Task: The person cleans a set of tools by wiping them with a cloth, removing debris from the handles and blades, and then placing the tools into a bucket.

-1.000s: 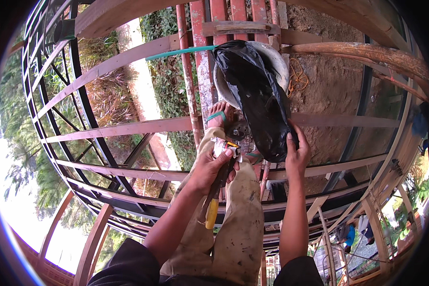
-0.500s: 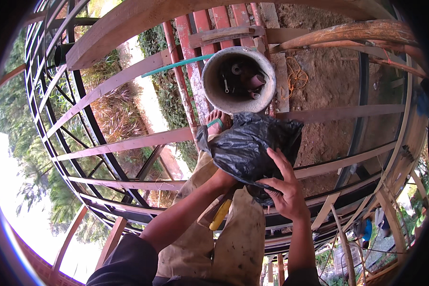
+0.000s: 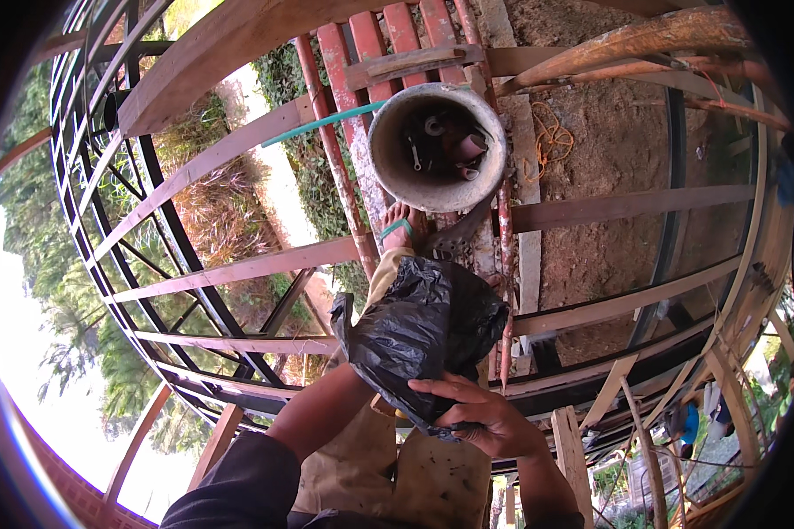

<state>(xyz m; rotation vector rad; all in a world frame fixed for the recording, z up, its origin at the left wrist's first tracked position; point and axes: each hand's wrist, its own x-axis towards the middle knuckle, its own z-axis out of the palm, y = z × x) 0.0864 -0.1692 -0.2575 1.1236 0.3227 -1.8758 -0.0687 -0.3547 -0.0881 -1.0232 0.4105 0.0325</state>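
A crumpled black plastic bag (image 3: 406, 331) lies over my lap, between my forearms. My right hand (image 3: 481, 413) grips the bag's near right edge, with the fingers bent over the plastic. My left forearm (image 3: 322, 410) runs up to the bag, and the left hand is hidden in or behind it, so its fingers do not show. Beyond the bag stands a round grey bucket (image 3: 384, 167) with loose items inside, among them a small wrench (image 3: 415, 155) and a brownish-pink tube-like piece (image 3: 469, 148).
Red planks (image 3: 369, 62) carry the bucket, and my foot (image 3: 400, 227) rests beside it. Timber beams (image 3: 229, 269) and black metal framing (image 3: 163, 198) surround me, with gaps down to lower ground. Orange cord (image 3: 551, 141) lies at the right. A green strip (image 3: 322, 123) reaches the bucket.
The bag and both hands have come nearer my body and slightly left. My right hand has turned from spread fingers to a grip on the bag. The yellow object on my lap is now mostly covered.
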